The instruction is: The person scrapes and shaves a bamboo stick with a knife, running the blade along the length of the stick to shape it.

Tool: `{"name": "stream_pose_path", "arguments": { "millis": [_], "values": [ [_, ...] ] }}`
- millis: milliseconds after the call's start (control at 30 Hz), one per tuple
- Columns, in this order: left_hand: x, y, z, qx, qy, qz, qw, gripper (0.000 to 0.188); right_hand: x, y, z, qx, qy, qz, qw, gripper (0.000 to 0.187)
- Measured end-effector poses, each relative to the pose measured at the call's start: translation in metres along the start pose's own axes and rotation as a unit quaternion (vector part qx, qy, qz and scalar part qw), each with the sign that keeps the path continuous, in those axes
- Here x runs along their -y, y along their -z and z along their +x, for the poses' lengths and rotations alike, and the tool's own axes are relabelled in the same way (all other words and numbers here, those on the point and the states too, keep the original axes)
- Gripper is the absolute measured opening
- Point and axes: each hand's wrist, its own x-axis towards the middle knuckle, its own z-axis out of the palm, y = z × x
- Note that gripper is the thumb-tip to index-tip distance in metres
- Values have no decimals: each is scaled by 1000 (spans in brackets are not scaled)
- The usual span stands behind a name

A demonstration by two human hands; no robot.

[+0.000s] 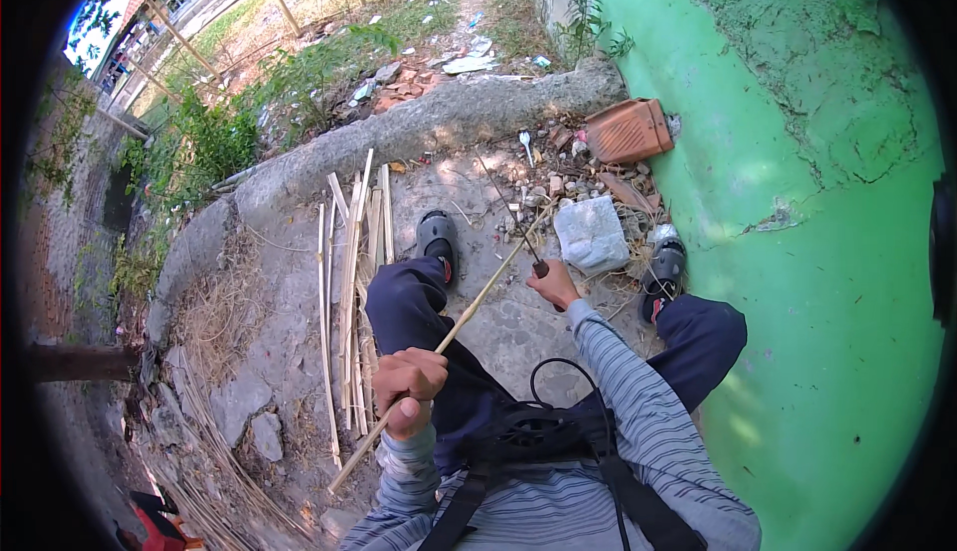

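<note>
Bamboo stick [469,315]: it slants across the space between the person's knees, its far end near the rubble and its near end low, past the left wrist. The left hand [409,389] is clamped around its lower part, fingers curled over it. The right hand [558,285] grips the dark handle of a knife [540,269], whose thin blade points up and away, crossing the stick near its far end; whether they touch I cannot tell. Beyond the right hand lies a whitish block [590,235], just beside the right clog [663,270]. Split bamboo strips [351,302] lie lengthwise left of the left clog [436,235]. Farther out, a terracotta-coloured block [630,131] leans near the green wall [817,332], beside a low concrete kerb [429,125].
</note>
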Motion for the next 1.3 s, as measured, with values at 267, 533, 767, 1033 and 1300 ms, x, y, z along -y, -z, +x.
{"name": "stream_pose_path", "arguments": {
  "millis": [267,533,767,1033,1300],
  "values": [
    [-5,5,1,-24,8,-3,1000,53,-17,0,0,-16,5,-11,1000,28],
    [-6,13,-1,-52,3,4,999,53,-5,-5,-21,-29,99,-43,994,31],
    [0,9,2,-28,6,-7,1000,52,-36,14,-11,-57,-23,-95,994,32],
    [-5,10,-1,-49,4,12,999,52,-46,8,-19,-49,-79,-82,992,31],
    [-36,1,-15,-187,154,291,925,41,-86,21,-29,-79,-97,-155,980,29]
  ]
}}
